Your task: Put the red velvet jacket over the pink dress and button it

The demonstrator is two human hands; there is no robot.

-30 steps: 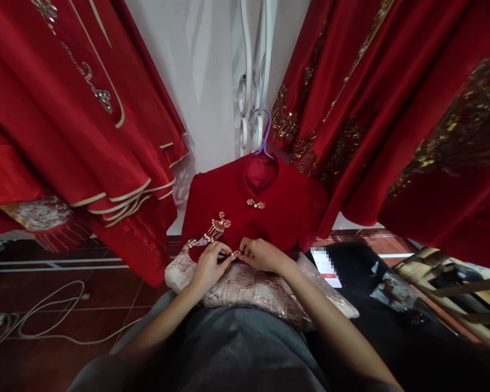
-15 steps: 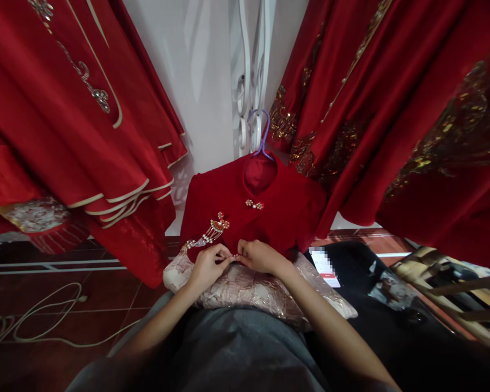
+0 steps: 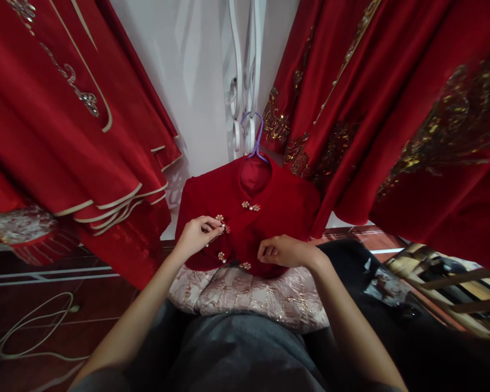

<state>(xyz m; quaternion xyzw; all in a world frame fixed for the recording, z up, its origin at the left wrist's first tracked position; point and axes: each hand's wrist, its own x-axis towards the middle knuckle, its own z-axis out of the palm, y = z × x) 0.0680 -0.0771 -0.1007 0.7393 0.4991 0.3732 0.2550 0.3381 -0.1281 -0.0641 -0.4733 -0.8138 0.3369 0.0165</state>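
A small red jacket on a purple hanger lies before me, its lower part over a pale brocade skirt on my lap. My left hand is closed in a pinch on the gold tassel ornament at the jacket's left chest. My right hand rests with curled fingers on the jacket's lower front, gripping the red cloth. Pearl-and-gold clasps show at the collar and near the hem.
Long red embroidered gowns hang at the left and right, close on both sides. A white wall with a white scrolled metal frame stands behind. A pale cable lies on the dark red floor tiles. Black fabric lies at the right.
My left hand rose from the hem clasp to the tassel ornament and pinched it. My right hand shifted a little to the right along the hem. The view dropped slightly.
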